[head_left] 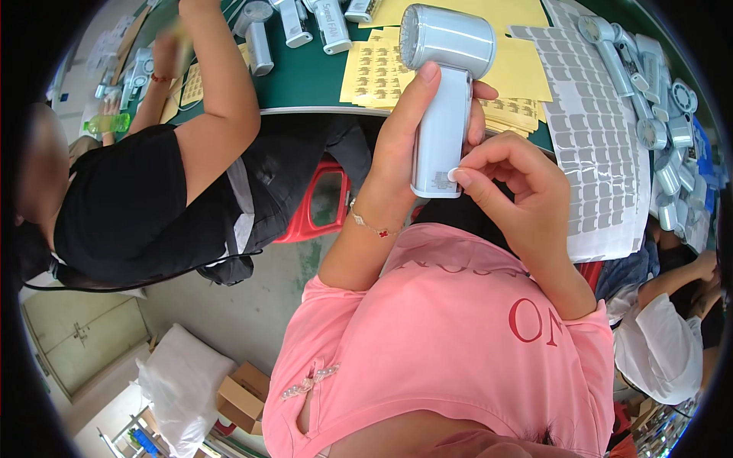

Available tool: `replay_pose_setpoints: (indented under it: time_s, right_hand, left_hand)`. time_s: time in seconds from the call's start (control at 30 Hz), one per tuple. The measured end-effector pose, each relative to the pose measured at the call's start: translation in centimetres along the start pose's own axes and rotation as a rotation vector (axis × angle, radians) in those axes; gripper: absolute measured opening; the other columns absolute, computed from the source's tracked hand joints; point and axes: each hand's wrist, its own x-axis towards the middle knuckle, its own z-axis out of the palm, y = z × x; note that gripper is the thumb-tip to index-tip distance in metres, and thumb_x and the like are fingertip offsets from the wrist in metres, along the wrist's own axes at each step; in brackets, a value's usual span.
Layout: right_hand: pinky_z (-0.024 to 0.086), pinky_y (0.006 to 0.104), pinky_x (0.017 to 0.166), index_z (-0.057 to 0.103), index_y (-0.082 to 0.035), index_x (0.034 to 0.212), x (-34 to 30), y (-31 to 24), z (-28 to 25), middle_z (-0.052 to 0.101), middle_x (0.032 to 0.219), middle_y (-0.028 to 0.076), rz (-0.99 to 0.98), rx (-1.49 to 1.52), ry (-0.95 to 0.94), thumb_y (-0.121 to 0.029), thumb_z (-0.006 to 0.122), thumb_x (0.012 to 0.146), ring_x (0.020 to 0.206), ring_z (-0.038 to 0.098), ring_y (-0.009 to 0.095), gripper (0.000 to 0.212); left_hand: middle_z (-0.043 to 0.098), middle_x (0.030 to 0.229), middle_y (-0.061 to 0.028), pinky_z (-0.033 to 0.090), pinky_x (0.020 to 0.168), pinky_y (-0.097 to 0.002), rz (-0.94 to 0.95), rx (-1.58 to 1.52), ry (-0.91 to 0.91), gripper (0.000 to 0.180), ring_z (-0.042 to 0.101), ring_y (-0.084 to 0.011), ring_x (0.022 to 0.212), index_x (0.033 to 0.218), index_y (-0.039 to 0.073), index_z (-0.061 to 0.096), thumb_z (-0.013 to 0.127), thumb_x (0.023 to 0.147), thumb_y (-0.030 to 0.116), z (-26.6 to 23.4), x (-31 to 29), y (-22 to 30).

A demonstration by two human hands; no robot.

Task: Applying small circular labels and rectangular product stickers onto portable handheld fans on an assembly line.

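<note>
A pale blue handheld fan (443,126) stands upright above the table's near edge, its round head at the top. My left hand (405,122) is closed around the upper part of its handle, thumb on the near face and fingers behind. Close to the small grey print low on the handle, my right hand (527,187) is pinched shut, thumb against forefinger. Something small and whitish shows at those fingertips; whether it is a sticker edge or a nail I cannot make out. Behind the fan lie yellow label sheets (374,72).
A large sheet of grey labels (595,137) hangs over the table edge at right. Several more fans are heaped beyond it (664,107); others lie at the back (332,27). A person in black (122,191) works at left, near a red stool (321,202).
</note>
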Motion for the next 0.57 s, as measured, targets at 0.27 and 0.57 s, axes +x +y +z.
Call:
replay_pose_setpoints:
  time_s: [0.27, 0.57]
  right_hand:
    - [0.047, 0.0232, 0.065, 0.057, -0.001, 0.087, 0.6, 1.0, -1.0, 0.061, 0.085, 0.009, 0.239, 0.443, 0.122, -0.001, 0.063, 0.078, 0.071, 0.058, 0.014, 0.010]
    - [0.034, 0.0423, 0.101, 0.052, -0.003, 0.084, 2.3, 2.9, -1.0, 0.053, 0.117, 0.014, -0.533, -0.397, -0.268, 0.001, 0.060, 0.073, 0.107, 0.051, 0.034, 0.014]
  left_hand:
    - [0.051, 0.060, -0.0066, 0.038, 0.041, -0.0215, -0.056, -0.240, -0.091, 0.063, 0.046, -0.0111, 0.047, 0.099, -0.006, 0.054, 0.030, 0.091, 0.052, -1.4, 0.3, 0.1]
    - [0.055, 0.064, -0.0070, 0.042, 0.050, -0.0220, -0.058, 0.161, 0.002, 0.055, 0.052, -0.0107, 0.058, 0.099, -0.004, 0.054, 0.043, 0.089, 0.049, -3.3, 5.7, 0.9]
